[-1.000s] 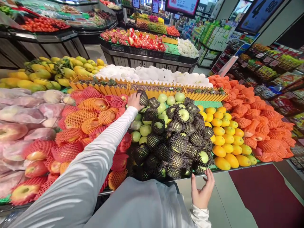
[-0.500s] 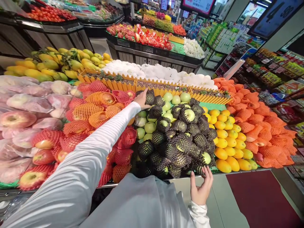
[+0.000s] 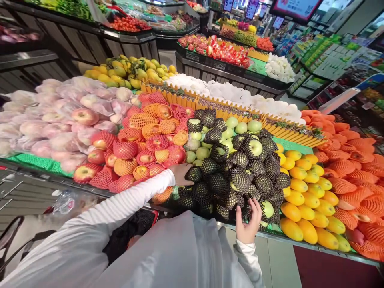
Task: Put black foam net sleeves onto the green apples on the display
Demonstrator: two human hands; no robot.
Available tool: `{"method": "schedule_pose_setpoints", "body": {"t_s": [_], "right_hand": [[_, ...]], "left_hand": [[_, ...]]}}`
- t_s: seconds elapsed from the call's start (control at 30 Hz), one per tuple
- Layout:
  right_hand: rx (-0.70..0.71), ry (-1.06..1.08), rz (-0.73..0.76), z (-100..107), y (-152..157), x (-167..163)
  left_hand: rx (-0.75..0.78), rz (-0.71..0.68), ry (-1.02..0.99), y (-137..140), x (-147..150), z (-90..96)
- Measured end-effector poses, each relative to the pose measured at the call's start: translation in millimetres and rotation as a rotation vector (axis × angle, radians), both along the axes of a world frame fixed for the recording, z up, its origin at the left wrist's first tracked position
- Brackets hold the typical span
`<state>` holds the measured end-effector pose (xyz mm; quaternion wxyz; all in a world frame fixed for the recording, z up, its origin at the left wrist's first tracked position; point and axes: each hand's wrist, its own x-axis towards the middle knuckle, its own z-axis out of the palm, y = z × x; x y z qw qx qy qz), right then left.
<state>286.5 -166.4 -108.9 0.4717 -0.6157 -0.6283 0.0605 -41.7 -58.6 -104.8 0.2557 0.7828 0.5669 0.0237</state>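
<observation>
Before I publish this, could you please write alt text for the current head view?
A person's left hand touches a black-netted fruit at the left of a heap of green fruit, and the right hand is open at the heap's front. Red apples in pink and orange nets lie left, yellow fruit right.

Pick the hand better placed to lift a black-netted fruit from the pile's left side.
Likely the left hand: it appears to touch a black-netted fruit there. The right hand is open, farther right, near the front.

a supermarket's produce section: heaped fruit [image 3: 240, 180], display stands [image 3: 132, 50], overhead screens [image 3: 297, 9], stacked packaged goods [image 3: 325, 56].
</observation>
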Motion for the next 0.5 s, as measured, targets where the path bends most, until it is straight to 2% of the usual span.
{"method": "schedule_pose_setpoints", "body": {"t_s": [0.1,0.17,0.33,0.43,0.5], "right_hand": [[0.031,0.012,0.091,7.0,15.5,6.5],[0.045,0.014,0.131,13.9,23.8,13.2],[0.099,0.008,0.173,27.1,31.6,36.5],[0.099,0.004,0.155,27.2,29.3,52.1],[0.101,0.005,0.143,25.4,26.8,61.5]], "left_hand": [[0.047,0.187,-0.074,-15.2,16.0,-17.9],[0.084,0.281,-0.161,-16.9,21.7,-20.5],[0.109,0.490,-0.245,-11.2,12.4,0.3],[0.227,0.651,-0.440,-5.6,-0.8,12.1],[0.325,0.709,-0.575,-0.3,-6.3,15.5]]}}
